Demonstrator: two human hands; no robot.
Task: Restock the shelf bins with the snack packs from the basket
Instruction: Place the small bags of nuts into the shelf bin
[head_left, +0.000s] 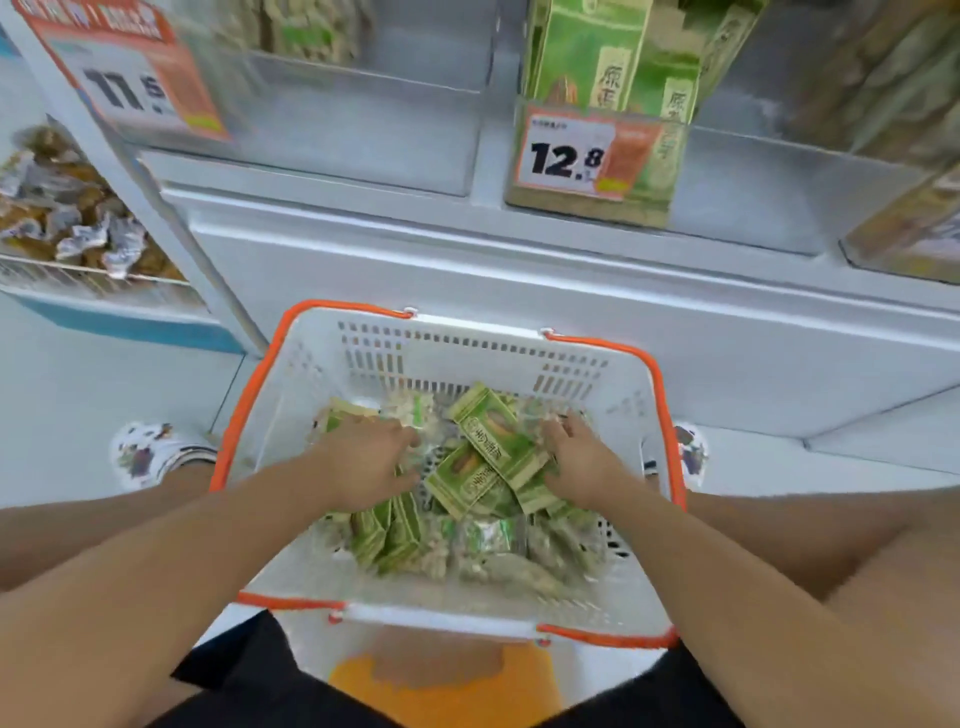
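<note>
Forearms reaching down into white basket (311, 374) with orange rim, set on floor between feet. Left hand (363, 457) palm-down on green snack packs (483, 452) heaped inside, fingers curled into pile; grasp hard to tell through blur. Right hand (582, 462) likewise on packs, thumb against one green pack. Beyond, white shelf ledge. Above, clear shelf bins (363, 135), one holding upright green packs behind price tag (566, 153) reading 12.8.
</note>
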